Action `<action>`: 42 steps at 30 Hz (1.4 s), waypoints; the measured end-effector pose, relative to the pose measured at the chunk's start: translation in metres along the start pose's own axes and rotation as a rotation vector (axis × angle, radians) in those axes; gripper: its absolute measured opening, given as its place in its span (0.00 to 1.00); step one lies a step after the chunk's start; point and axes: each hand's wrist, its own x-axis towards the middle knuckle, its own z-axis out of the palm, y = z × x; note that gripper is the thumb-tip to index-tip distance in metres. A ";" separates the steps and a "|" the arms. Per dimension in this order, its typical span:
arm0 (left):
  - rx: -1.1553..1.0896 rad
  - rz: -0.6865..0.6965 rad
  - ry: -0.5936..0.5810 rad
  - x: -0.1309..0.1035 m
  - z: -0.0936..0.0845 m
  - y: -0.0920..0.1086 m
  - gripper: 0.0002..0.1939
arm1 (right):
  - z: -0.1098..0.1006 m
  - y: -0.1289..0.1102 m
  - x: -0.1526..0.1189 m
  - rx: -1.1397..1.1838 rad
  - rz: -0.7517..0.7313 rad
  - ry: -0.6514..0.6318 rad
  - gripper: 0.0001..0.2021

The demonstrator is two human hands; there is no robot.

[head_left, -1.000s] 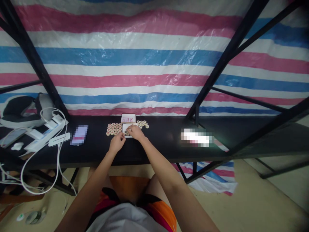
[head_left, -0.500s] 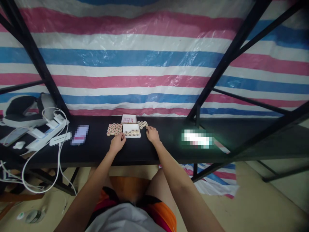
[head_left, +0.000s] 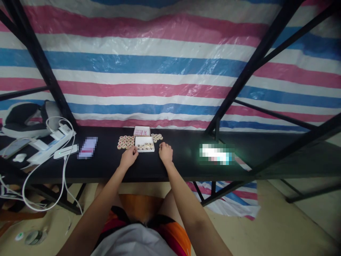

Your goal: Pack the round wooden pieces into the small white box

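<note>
Currently, the left hand (head_left: 129,156) is curled at the near left corner of an open white cardboard box (head_left: 144,139), fingertips right at its edge; whether they pinch anything, I cannot tell. The right hand (head_left: 166,152) is just right of the box, apart from it, with its fingers bent down toward the black surface (head_left: 186,142); its palm side is hidden, so I cannot tell whether it grasps a piece.

Between the 2 hands and slightly beyond them, the box contains round xiangqi pieces with black characters, gathered toward its near side. Directly behind it is the box lid (head_left: 142,131), showing red print. Beyond the left hand, red-marked xiangqi pieces (head_left: 126,142) lie in close rows beside the box. A smaller cluster of pale xiangqi pieces (head_left: 157,137) lies just beyond the right hand.

Farther left of the left hand are a pixelated phone (head_left: 87,147), a white power strip (head_left: 52,145) with cables, and a grey-and-black neck pillow (head_left: 29,119). Well right of the right hand, a pixelated, glowing object (head_left: 216,153) lies on the surface.
</note>
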 end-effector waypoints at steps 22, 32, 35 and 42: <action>-0.013 -0.003 0.004 0.001 0.000 -0.002 0.06 | 0.000 0.009 0.003 0.147 -0.007 -0.018 0.07; -0.021 0.004 0.010 0.002 0.002 -0.004 0.06 | 0.000 0.010 0.004 0.165 -0.013 0.001 0.07; -0.027 0.018 0.019 0.002 0.003 -0.005 0.06 | 0.000 0.010 0.004 0.168 -0.016 0.000 0.08; -0.029 -0.007 -0.007 0.001 0.000 -0.001 0.06 | -0.001 0.009 0.003 0.171 -0.008 -0.017 0.08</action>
